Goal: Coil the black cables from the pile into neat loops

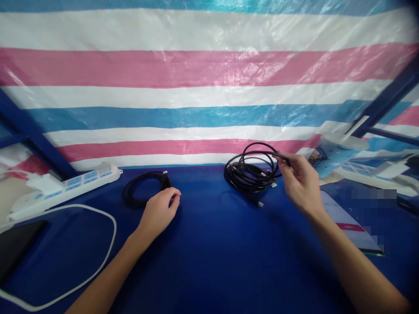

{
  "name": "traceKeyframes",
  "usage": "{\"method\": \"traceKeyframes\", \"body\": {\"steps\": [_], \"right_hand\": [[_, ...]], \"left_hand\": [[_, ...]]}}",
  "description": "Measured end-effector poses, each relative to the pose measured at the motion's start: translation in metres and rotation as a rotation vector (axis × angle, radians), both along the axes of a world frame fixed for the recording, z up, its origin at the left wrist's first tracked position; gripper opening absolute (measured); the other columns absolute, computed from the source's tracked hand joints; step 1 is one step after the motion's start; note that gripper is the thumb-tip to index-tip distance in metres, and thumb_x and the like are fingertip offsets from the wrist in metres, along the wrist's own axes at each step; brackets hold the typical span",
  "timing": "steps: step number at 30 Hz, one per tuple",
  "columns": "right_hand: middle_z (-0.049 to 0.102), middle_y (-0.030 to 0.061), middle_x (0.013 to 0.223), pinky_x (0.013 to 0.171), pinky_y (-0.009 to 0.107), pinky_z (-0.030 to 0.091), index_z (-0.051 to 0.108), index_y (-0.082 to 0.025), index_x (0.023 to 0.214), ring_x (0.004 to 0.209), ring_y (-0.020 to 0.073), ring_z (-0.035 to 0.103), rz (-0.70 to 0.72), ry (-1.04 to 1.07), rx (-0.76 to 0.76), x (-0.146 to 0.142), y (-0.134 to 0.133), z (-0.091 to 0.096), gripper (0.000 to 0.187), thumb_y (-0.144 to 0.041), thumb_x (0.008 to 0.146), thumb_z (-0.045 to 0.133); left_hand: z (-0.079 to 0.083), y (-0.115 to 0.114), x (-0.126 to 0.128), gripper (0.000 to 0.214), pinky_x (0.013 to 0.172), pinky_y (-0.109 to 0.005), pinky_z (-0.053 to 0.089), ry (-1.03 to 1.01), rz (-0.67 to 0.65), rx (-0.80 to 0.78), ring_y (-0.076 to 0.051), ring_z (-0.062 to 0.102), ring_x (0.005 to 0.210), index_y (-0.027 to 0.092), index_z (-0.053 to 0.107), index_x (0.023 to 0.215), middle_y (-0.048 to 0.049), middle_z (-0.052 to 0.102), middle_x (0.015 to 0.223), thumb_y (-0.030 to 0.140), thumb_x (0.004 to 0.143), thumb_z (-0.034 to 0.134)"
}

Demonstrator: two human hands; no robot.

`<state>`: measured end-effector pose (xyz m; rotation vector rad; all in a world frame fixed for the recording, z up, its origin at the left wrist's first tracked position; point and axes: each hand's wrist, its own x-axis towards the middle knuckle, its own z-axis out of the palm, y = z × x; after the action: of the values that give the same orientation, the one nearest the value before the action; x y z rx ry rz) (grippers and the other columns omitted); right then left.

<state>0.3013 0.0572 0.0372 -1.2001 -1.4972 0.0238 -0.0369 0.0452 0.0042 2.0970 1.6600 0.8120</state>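
Note:
A small coil of black cable (144, 188) lies on the blue table surface (209, 253) at the left of centre. My left hand (160, 210) rests beside it with curled fingers touching the coil's right end. To the right, a larger tangled pile of black cables (250, 174) with small white plugs sits near the back. My right hand (299, 183) pinches one black cable of that pile and holds its loop raised above the rest.
A white power strip (62, 185) lies at the back left, its white cord (108, 244) looping over the table. A dark flat object (15, 246) sits at the left edge. Printed papers and packaging (347, 161) lie at the right. A striped tarp (209, 87) hangs behind.

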Motion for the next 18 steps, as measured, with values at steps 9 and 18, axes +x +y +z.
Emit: {"method": "traceKeyframes", "body": {"steps": [9, 18], "right_hand": [[0.067, 0.0067, 0.091, 0.071, 0.03, 0.045, 0.066, -0.015, 0.096, 0.081, 0.0201, 0.063, 0.361, -0.567, 0.019, -0.087, -0.026, 0.097, 0.025, -0.007, 0.088, 0.043], [0.059, 0.0013, 0.061, 0.053, 0.027, 0.031, 0.069, -0.015, 0.085, 0.048, 0.011, 0.045, 0.073, -0.465, -0.018, -0.077, 0.0, 0.133, 0.026, -0.001, 0.082, 0.046]], "left_hand": [[0.03, -0.034, 0.067, 0.08, 0.097, -0.034, 0.045, -0.781, -0.572, -0.408, -0.023, 0.042, 0.132, 0.031, 0.03, 0.141, -0.0088, 0.042, 0.145, 0.036, 0.074, 0.073], [0.123, -0.02, 0.009, 0.029, 0.043, -0.018, 0.041, -0.98, -0.244, -0.477, -0.003, 0.03, 0.036, 0.017, 0.066, 0.081, 0.0084, 0.03, 0.044, 0.044, 0.083, 0.058]]}}
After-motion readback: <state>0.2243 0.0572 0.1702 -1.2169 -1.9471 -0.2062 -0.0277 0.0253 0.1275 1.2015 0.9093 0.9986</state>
